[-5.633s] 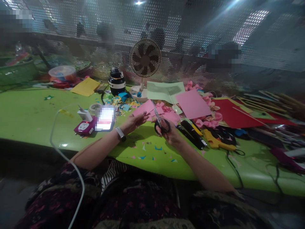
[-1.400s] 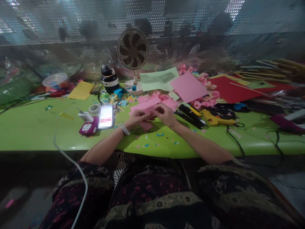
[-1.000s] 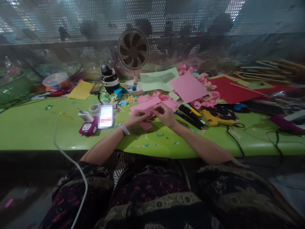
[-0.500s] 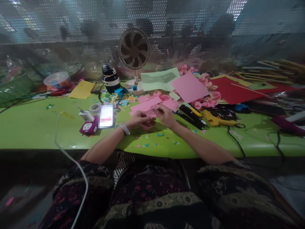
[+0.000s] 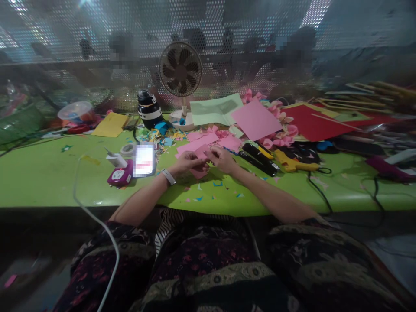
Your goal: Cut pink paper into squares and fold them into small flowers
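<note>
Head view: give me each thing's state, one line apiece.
Left hand, pinching pink paper
Right hand, at that paper, grip unclear
Phone, screen lit
Fan, upright; blades look still
Bottle, upright
Charger, seated on purple socket
Glue gun, lying on its side
Green sheet, creased
Tape roll, lying flat

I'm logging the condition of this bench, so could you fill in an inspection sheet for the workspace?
Surface: glossy green table covering, dotted near the front with tiny coloured paper offcuts.
Job's things: small flat pink paper piece between both hands.
Clutter: heap of yellow-and-blue paper scraps; yellow pistol-shaped glue gun.
Left hand: pinching the pink paper piece.
Right hand: fingertips at its edge; grip unclear.
Cables: thin white cable crosses the table's front edge in view; thin black cable trails from the glue gun.
Surroundings: round dark-bladed fan, grey perforated screen behind.
</note>
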### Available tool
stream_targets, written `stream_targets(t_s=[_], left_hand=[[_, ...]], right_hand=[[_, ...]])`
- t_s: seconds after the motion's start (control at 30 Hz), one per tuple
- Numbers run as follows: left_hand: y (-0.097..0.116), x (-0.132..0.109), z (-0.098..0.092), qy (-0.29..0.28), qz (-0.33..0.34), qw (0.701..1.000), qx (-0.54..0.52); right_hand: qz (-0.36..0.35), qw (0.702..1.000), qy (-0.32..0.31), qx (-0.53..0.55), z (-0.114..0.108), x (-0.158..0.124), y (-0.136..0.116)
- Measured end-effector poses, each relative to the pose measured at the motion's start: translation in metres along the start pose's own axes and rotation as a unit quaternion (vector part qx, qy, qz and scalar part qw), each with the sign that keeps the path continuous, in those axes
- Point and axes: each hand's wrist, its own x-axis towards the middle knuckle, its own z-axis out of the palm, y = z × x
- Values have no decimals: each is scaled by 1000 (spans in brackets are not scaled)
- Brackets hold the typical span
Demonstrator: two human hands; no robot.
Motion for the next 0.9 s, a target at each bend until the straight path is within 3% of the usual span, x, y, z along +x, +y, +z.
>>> stream_targets(t_s=[0.27, 0.43, 0.63, 0.77, 0.9], left_hand=[[7, -2, 3, 23, 23, 999, 0], [5, -3, 2, 27, 7, 1000, -3], [1, -2, 0, 12, 2, 1000, 23], [2, -1, -2, 16, 16, 1000, 10], [6, -2, -8, 20, 19, 999, 18]], right_hand=[[12, 1000, -18, 9, -4, 2, 1], [-15, 999, -13, -41, -7, 3, 2], [-37, 996, -71, -49, -7, 3, -1], [-28, 998, -46, -42, -10, 5, -2], [-3, 1000, 8, -13, -30, 12, 3]])
